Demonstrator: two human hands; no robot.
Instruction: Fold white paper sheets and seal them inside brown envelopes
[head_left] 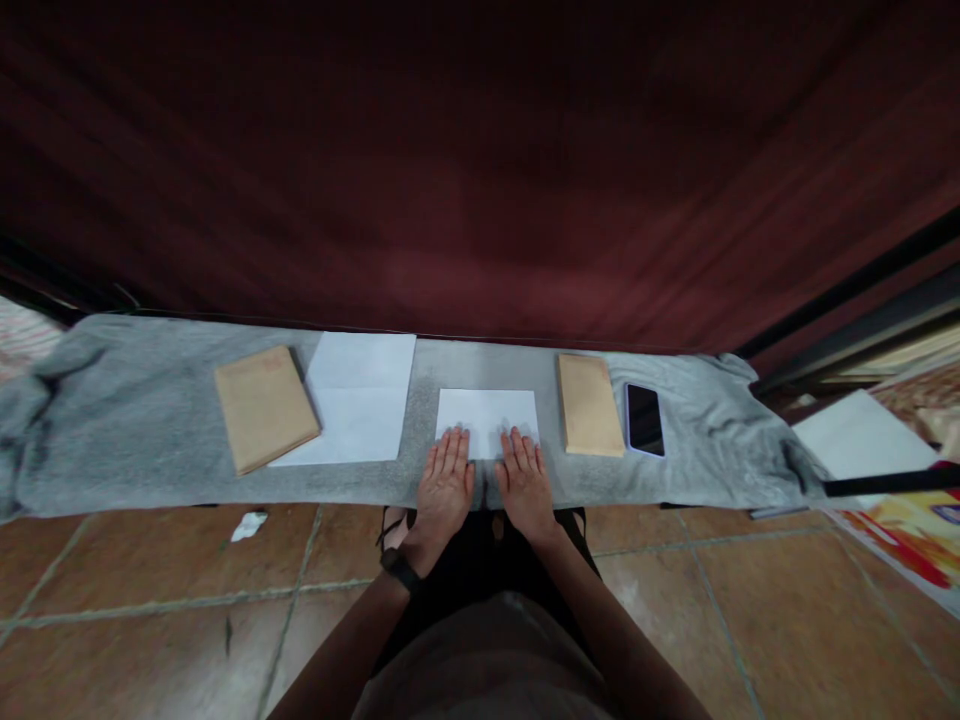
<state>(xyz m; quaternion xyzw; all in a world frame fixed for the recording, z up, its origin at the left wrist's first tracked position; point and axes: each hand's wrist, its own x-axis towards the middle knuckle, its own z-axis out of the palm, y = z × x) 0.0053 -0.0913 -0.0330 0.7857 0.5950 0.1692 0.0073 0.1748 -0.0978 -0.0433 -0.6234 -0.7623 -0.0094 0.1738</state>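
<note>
A small white sheet of paper [486, 408], perhaps folded, lies on the grey cloth right in front of me. My left hand [445, 485] rests flat on its lower left corner, fingers stretched forward and side by side. On the lower right corner lies my right hand [525, 485], also flat with straight fingers. Neither hand grips anything. Left of it a larger white sheet [364, 395] shows a faint crease across its middle. A stack of brown envelopes [266, 408] overlaps that sheet's left edge. To the right sits a brown paper stack or packet [590, 405].
A phone [645, 420] in a light purple case lies right of the brown packet. The grey cloth [142, 410] covers a narrow bench against a dark red curtain [465, 200]. A crumpled white scrap [249, 526] is on the tiled floor. Black bars [885, 270] stand at the right.
</note>
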